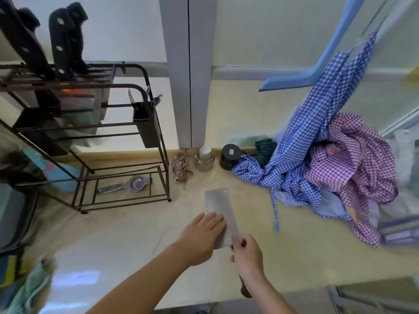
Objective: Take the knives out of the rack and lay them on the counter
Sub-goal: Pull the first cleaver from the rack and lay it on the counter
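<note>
Cleaver point(218, 214) lying flat on pale bench point(118, 241) near centre, right hand point(248, 257) gripping its handle, left hand point(201, 236) pressing open on blade, knives point(61, 41) standing in rack point(127, 123) far left, checked cloths point(335, 159) piling right.

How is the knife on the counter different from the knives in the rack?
The cleaver lies flat on the counter; the black-handled knives stand upright in the rack. Both hands touch the cleaver: left hand on the blade, right hand around the handle. Nobody touches the racked ones. The cleaver's whole blade shows; theirs are partly hidden.
</note>
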